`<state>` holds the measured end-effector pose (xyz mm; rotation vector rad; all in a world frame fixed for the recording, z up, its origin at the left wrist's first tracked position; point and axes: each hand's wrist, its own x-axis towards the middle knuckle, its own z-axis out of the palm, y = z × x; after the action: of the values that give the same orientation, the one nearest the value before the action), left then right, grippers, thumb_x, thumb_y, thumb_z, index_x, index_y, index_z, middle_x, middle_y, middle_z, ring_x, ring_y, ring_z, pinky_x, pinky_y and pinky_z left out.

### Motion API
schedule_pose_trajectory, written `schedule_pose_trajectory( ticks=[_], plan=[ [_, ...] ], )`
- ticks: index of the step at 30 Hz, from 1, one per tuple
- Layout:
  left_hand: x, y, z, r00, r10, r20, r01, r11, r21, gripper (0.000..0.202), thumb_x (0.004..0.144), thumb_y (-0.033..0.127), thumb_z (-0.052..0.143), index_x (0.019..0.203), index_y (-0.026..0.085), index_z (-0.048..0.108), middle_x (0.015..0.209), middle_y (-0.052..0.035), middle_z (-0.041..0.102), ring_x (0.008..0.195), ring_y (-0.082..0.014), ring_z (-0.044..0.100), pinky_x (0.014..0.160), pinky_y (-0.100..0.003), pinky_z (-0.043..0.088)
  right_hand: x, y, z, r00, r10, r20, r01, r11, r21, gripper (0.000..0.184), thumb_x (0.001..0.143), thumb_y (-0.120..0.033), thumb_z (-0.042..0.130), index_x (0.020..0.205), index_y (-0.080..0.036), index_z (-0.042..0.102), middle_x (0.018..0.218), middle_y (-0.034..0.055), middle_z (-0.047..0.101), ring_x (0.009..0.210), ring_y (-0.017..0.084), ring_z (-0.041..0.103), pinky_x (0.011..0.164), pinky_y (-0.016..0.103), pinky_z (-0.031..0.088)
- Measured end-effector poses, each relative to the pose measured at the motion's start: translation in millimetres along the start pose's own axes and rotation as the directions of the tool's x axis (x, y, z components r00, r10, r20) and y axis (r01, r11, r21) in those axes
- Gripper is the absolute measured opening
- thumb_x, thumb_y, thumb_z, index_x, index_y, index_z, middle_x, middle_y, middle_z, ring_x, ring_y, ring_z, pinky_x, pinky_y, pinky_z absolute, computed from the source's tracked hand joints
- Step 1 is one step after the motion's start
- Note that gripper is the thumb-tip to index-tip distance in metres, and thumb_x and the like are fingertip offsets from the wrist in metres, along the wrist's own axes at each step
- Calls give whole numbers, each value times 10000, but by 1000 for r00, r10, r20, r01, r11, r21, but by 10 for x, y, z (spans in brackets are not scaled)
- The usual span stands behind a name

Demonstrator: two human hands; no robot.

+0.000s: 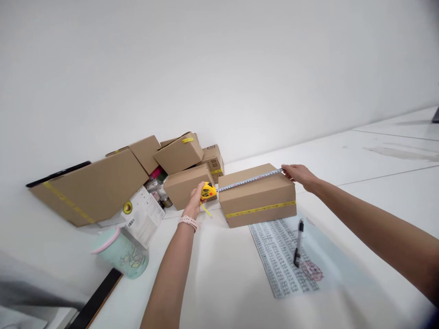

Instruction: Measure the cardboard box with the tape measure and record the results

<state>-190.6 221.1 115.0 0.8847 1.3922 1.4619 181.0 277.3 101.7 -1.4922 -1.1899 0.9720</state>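
My left hand [195, 200] is closed around the yellow case of a tape measure [208, 190], just off the left end of a brown cardboard box [248, 201]. From the case the pale blade [252, 179] stretches across the top of that box. My right hand [298, 176] pinches the blade's far end at the box's upper right edge. A strip of yellow tape with markings runs along the box's front side. In front of the box lies a printed sheet [274, 256] with dense rows of characters, and a black and clear pen [298, 242] rests on it.
More cardboard boxes [180, 155] are stacked at the left against the wall. A white carton with an avocado picture [144, 219] and a mint-green cup with a pink rim [125, 256] stand nearer, left of my left arm. Small jars [166, 201] sit between the boxes.
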Motion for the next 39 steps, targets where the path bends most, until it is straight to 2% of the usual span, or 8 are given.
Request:
schedule_pose_trajectory(
  ticks=[4, 11, 16, 20, 26, 29, 33, 39],
  plan=[
    [-3, -44, 99, 999, -19, 38, 23, 992, -127, 424, 815, 467, 727, 1043, 121, 635, 895, -89, 697, 778, -191, 690, 714, -331, 577, -23, 19, 77, 998, 59, 0, -59, 998, -14, 235, 757, -404, 673, 704, -191, 589, 771, 100, 660, 708, 214, 592, 591, 323, 444],
    [-210, 17, 206, 999, -43, 32, 51, 955, -292, 256, 838, 388, 674, 895, 140, 645, 805, -68, 706, 732, -180, 691, 684, -320, 604, -198, -4, 82, 996, 91, -18, -90, 996, 16, 305, 747, -494, 677, 759, -200, 596, 858, 104, 669, 743, 223, 596, 561, 314, 416],
    [-639, 137, 84, 999, -31, -28, 20, 948, -318, 214, 857, 364, 645, 898, 155, 660, 823, -55, 712, 722, -180, 689, 661, -327, 610, -467, -80, 17, 996, 86, 22, -87, 994, 63, 323, 756, -511, 680, 760, -204, 582, 862, 89, 659, 745, 211, 597, 558, 302, 416],
    [-1010, 141, -61, 995, -18, -100, -16, 944, -330, 165, 861, 328, 641, 907, 171, 655, 848, -39, 717, 748, -173, 698, 681, -315, 611, -676, -33, 77, 994, 72, 81, -80, 992, 98, 331, 762, -517, 684, 780, -200, 590, 865, 83, 663, 752, 205, 604, 563, 291, 428],
    [-1304, 51, -217, 984, -30, -173, -28, 946, -324, 150, 894, 299, 600, 915, 158, 647, 833, -40, 718, 738, -163, 700, 681, -290, 614, -844, 118, 213, 989, 49, 142, -65, 991, 115, 353, 764, -541, 682, 739, -206, 572, 795, 58, 640, 728, 193, 589, 562, 283, 427],
    [-1398, 38, -193, 986, -42, -162, -11, 950, -313, 157, 884, 302, 613, 917, 152, 647, 834, -49, 721, 728, -175, 701, 652, -307, 619, -933, 177, 112, 989, 71, 130, -84, 991, 101, 364, 754, -560, 686, 755, -210, 590, 785, 51, 642, 713, 197, 589, 548, 287, 422],
    [-1553, -19, -33, 993, -64, -102, 31, 954, -299, 215, 868, 321, 630, 943, 122, 661, 868, -83, 728, 745, -194, 707, 650, -332, 623, -1078, 251, -209, 985, 138, 102, -146, 987, 70, 390, 739, -585, 704, 791, -206, 629, 817, 55, 666, 711, 200, 600, 538, 284, 428],
    [-1750, -175, 192, 1000, -23, 20, 27, 961, -274, 325, 839, 426, 658, 985, 136, 652, 914, -82, 731, 795, -186, 710, 744, -333, 609, -1252, 310, -620, 966, 245, 81, -253, 961, 111, 417, 757, -578, 712, 917, -196, 661, 937, 82, 701, 721, 192, 617, 536, 277, 444]
  ],
)
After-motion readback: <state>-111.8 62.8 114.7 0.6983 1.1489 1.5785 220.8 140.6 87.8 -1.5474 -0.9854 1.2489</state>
